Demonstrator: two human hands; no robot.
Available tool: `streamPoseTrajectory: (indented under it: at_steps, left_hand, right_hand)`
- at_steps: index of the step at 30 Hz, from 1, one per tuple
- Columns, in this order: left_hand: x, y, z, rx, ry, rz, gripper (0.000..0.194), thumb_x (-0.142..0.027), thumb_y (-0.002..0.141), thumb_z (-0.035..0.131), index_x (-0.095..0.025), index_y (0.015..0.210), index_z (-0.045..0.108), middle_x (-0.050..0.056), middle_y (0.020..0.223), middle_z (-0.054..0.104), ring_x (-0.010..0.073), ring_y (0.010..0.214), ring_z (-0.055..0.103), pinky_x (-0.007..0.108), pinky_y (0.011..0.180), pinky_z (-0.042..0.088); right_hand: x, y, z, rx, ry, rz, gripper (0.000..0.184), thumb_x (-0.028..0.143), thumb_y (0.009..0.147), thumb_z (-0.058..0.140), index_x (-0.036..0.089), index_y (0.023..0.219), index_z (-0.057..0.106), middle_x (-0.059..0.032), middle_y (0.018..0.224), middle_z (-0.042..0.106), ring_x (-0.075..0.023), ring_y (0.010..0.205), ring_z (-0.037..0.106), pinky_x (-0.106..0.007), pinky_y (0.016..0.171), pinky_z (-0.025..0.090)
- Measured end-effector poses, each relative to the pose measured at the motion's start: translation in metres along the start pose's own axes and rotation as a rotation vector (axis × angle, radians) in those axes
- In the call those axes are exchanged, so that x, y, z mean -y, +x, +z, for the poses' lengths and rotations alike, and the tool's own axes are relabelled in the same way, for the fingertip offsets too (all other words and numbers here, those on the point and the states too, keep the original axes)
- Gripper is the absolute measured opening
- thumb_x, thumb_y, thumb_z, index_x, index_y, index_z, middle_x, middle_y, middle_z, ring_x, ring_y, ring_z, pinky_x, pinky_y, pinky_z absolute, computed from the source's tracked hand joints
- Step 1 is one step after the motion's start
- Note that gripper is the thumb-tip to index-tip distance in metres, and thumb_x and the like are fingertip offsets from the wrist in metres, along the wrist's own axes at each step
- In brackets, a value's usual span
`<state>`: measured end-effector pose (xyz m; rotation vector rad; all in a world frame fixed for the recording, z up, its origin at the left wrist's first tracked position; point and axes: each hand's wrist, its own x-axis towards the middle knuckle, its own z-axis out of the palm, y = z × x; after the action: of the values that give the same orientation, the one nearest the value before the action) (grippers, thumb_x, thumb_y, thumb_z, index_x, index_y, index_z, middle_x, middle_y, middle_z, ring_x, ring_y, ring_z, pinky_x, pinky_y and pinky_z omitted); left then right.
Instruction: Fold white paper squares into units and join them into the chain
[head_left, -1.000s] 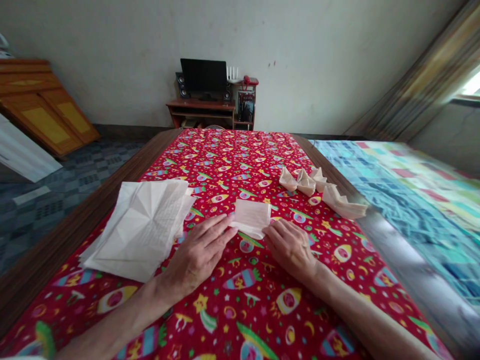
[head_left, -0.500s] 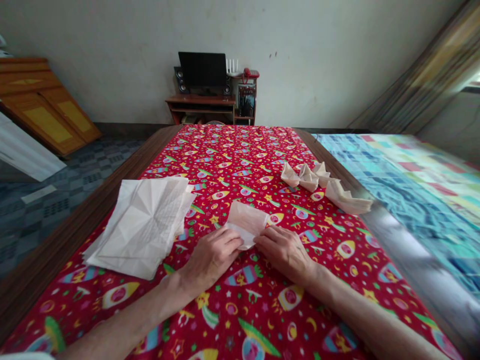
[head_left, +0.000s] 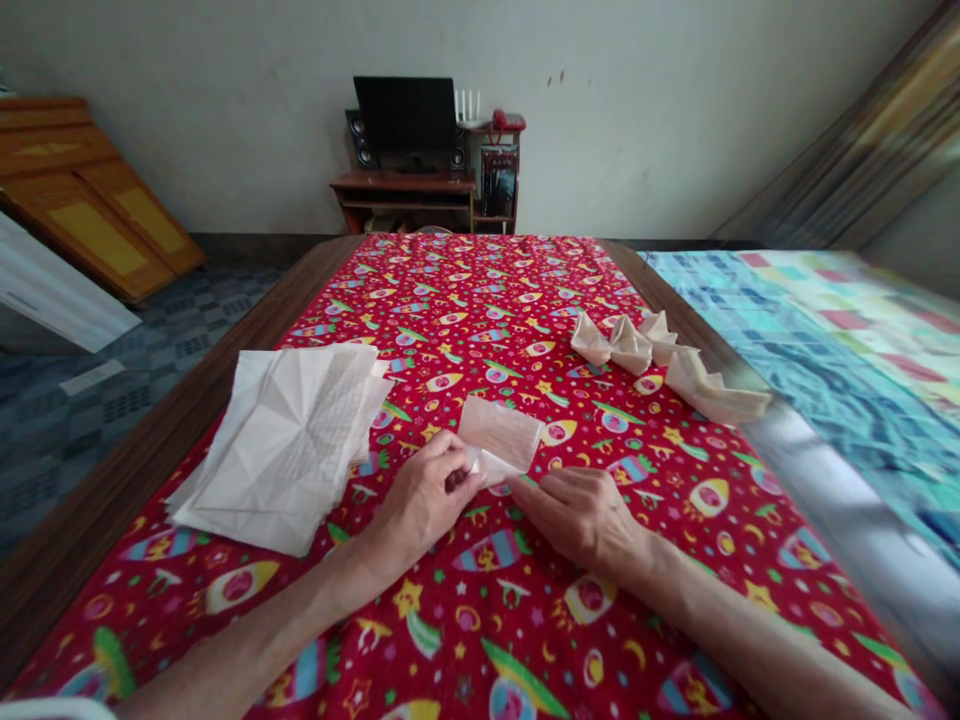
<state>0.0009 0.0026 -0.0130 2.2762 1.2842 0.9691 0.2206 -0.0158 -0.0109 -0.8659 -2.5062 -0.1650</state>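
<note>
A small folded sheet of paper (head_left: 504,436) lies on the red patterned tablecloth (head_left: 480,620) before me, its near edge turned up in a narrow fold. My left hand (head_left: 435,485) pinches the left end of that fold between thumb and fingers. At the fold's right end, my right hand (head_left: 581,510) touches the near edge with an outstretched index finger; its other fingers are curled. To the left is a stack of creased paper sheets (head_left: 277,450). Several folded paper shapes (head_left: 630,343) stand at the right, beside a nested pile of folded paper (head_left: 712,390).
The table's dark wooden edge (head_left: 247,330) runs along the left. A bed with a blue and patchwork cover (head_left: 757,330) adjoins the right side. Beyond the far end stand a desk (head_left: 405,185) with a monitor (head_left: 405,122) and a red telephone (head_left: 499,124).
The near edge of the paper is now folded up. My left hand has shifted to a thumb pinch, while my right has moved slightly back with its index finger extended. The view tilted slightly.
</note>
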Motion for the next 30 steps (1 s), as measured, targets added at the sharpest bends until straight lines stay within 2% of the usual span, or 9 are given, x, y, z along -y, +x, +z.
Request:
streamPoseTrajectory:
  at_steps: [3,13,18,25,28,30]
  left_hand:
    - [-0.0016,0.0006,-0.0004,0.01,0.012,-0.019,0.02,-0.015,0.08,0.061,-0.016,0.061,0.053,-0.001,0.076,0.051,0.0062,0.057,0.048,0.018,0.054,0.042]
    - [-0.0021,0.0004,-0.0001,0.03,0.054,-0.054,0.022,-0.014,0.08,0.061,-0.016,0.061,0.05,-0.001,0.076,0.048,0.0073,0.061,0.049,0.019,0.057,0.043]
    - [-0.0011,0.0002,-0.0017,0.064,0.084,-0.085,0.02,-0.017,0.08,0.065,-0.016,0.065,0.053,-0.001,0.078,0.048,0.0073,0.06,0.049,0.02,0.056,0.041]
    - [-0.0002,0.0011,-0.0022,0.08,0.096,-0.079,0.02,-0.015,0.08,0.065,-0.016,0.066,0.05,-0.002,0.077,0.046,0.0081,0.062,0.05,0.02,0.057,0.042]
    - [0.0017,0.0005,-0.0002,0.047,0.13,-0.1,0.018,-0.014,0.076,0.069,-0.017,0.08,0.052,-0.002,0.082,0.049,0.0105,0.069,0.054,0.022,0.063,0.047]
    - [0.0035,-0.0007,0.0016,0.014,0.159,-0.109,0.032,-0.014,0.073,0.072,-0.018,0.098,0.052,0.0,0.092,0.051,0.0121,0.074,0.057,0.024,0.068,0.05]
  right_hand:
    - [0.002,-0.0018,0.0014,0.016,-0.028,-0.032,0.024,0.016,0.094,0.042,0.014,0.111,0.058,0.0025,0.06,0.059,-0.01,0.05,0.051,-0.026,0.046,0.032]
    - [0.0013,-0.0019,0.0046,0.052,-0.043,0.06,0.023,0.018,0.094,0.039,0.014,0.096,0.062,0.0033,0.053,0.055,-0.0098,0.045,0.046,-0.028,0.043,0.025]
    - [0.0015,-0.0016,0.0044,0.08,-0.027,0.088,0.023,0.019,0.094,0.041,0.015,0.097,0.063,0.003,0.053,0.055,-0.009,0.046,0.046,-0.027,0.044,0.024]
    - [0.0019,-0.0009,0.0053,0.047,-0.024,0.09,0.023,0.018,0.094,0.041,0.013,0.097,0.063,0.003,0.054,0.056,-0.0087,0.047,0.047,-0.027,0.046,0.024]
    - [0.0023,0.0002,0.0049,0.038,-0.031,0.088,0.024,0.017,0.094,0.041,0.013,0.096,0.064,0.0029,0.053,0.055,-0.0088,0.046,0.047,-0.027,0.046,0.023]
    - [0.0023,0.0007,0.005,0.041,-0.031,0.089,0.024,0.017,0.094,0.041,0.013,0.096,0.064,0.0026,0.054,0.056,-0.009,0.046,0.048,-0.027,0.047,0.023]
